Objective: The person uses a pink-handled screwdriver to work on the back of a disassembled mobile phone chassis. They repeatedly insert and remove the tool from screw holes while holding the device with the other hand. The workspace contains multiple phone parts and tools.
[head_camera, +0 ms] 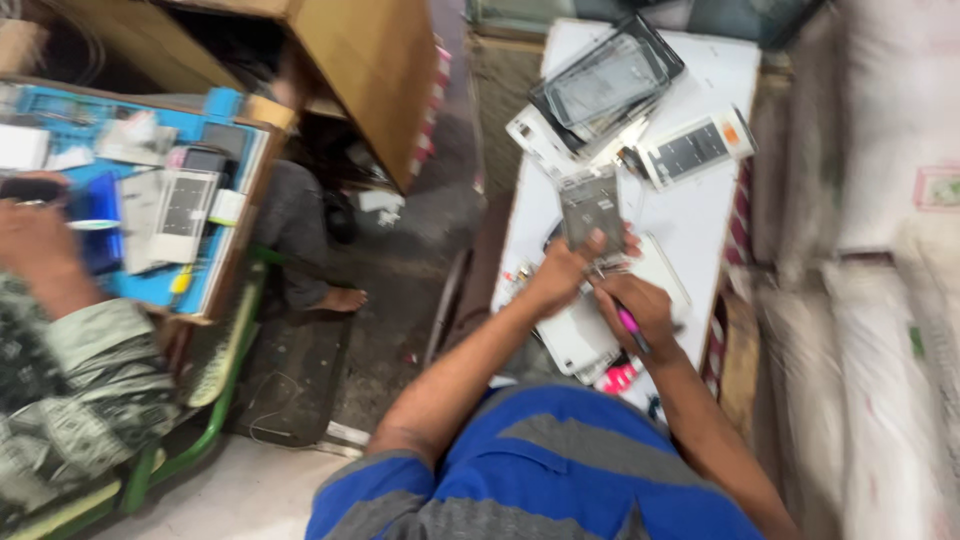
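The left hand [562,272] is clamped on a grey panel [592,210], thumb and fingers pinching its lower edge, so the panel stands tilted above the white table [700,215]. The panel sits near the table's middle, at about 12 o'clock from the hand. The right hand [640,312] lies just at 4 o'clock of the left one, fingers closed round a pink tool [630,325] whose tip points toward the panel's lower edge; blur hides whether the tip touches it. Under both hands lies a white casing [580,345], flat on the table's near end.

At 12 o'clock from the panel, at the far end of the table, a stack of dark frames [605,80] rests askew. At 2 o'clock lies a white device with a dark screen [695,150], well apart from the hands.

At 9 o'clock, across the floor gap, stands a bench with a blue mat [150,280] strewn with small parts. Another person's hand [35,240] rests on its left edge, its patterned sleeve [80,390] below it.
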